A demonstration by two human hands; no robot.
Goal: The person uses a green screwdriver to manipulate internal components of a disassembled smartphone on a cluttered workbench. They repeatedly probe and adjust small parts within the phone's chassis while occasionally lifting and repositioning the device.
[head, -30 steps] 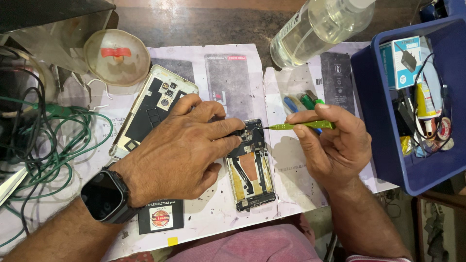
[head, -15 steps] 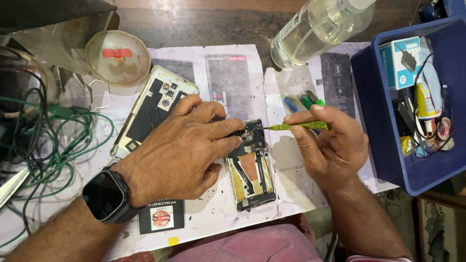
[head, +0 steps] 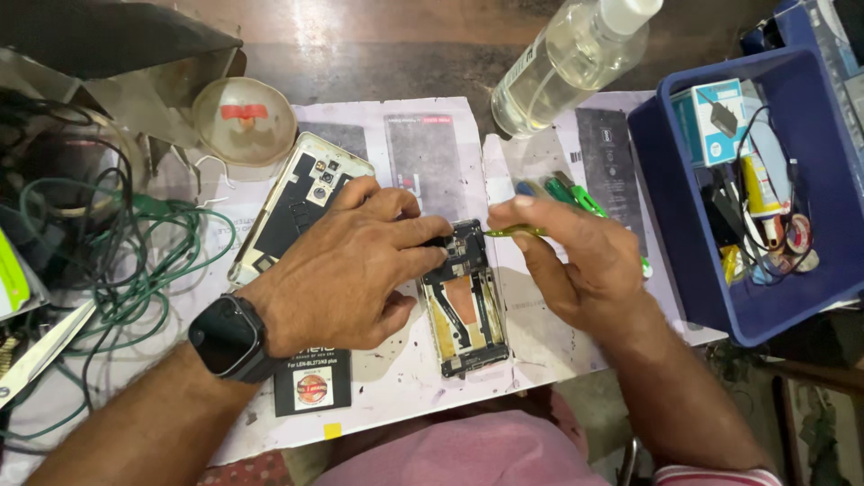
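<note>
A person works over an opened phone frame (head: pixel 464 301) lying lengthwise on printed paper sheets (head: pixel 540 337) at the middle of a cluttered table (head: pixel 387 54). The left hand (head: pixel 346 270), a dark smartwatch (head: pixel 229 337) on its wrist, lies flat across the sheets with its fingertips pressed down on the top end of the frame – fingers close together, steadying rather than lifting. The right hand (head: pixel 580 261) pinches a slim green screwdriver (head: pixel 515 232) between thumb and fingers, the tool held almost level and its tip reaching the frame's upper right edge, just beside the left fingertips. A detached back cover (head: pixel 292 202) with camera cut-outs lies tilted to the left of the frame, partly under the left hand. More green and blue-handled tools (head: pixel 562 191) rest behind the right hand. Beyond them lies a clear plastic bottle (head: pixel 562 67) on its side – and at the far right a blue bin (head: pixel 684 225) holds small boxes, tubes and wires. A tangle of green cable (head: pixel 153 261) spreads at the left, near a round translucent dish (head: pixel 245 121)
</note>
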